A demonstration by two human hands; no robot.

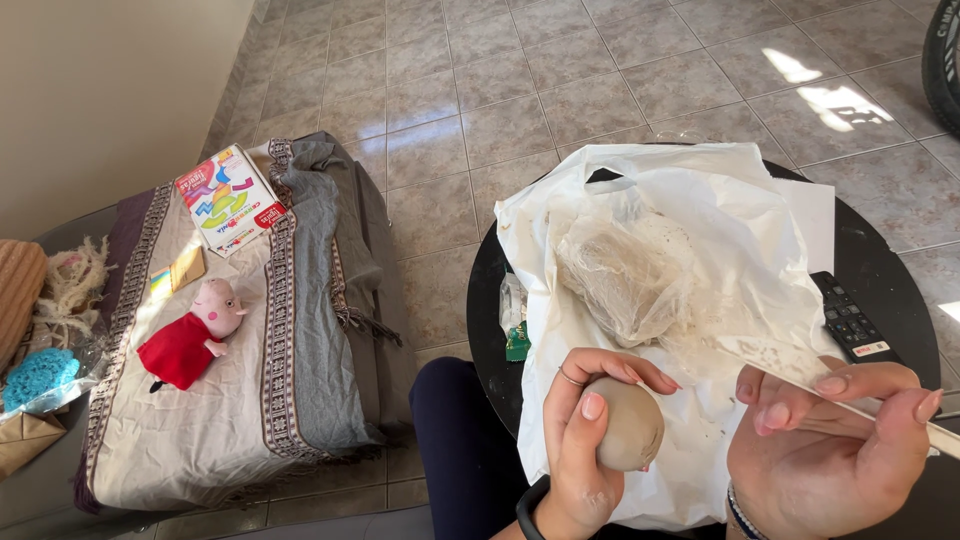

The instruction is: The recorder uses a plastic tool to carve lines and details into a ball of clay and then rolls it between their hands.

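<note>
Head view looks down on a round black table [880,250] draped with a white plastic bag [700,200]. Just in front of the table's near edge, the left hand [580,440] is wrapped around a smooth grey ball of clay [628,425], thumb over the top and fingers curled behind, so the ball sits snug in the palm. Beside it, over the same edge, the right hand [830,450] pinches a thin flat wooden modelling stick [800,372], whose blade lies across the fingertips, apart from the ball. On the table a clear bag of clay [630,270] rests atop the white bag, and a remote control [850,320] lies at the right. Well left of the table, a pink plush pig [195,335] lies on a covered bench [300,360].
</note>
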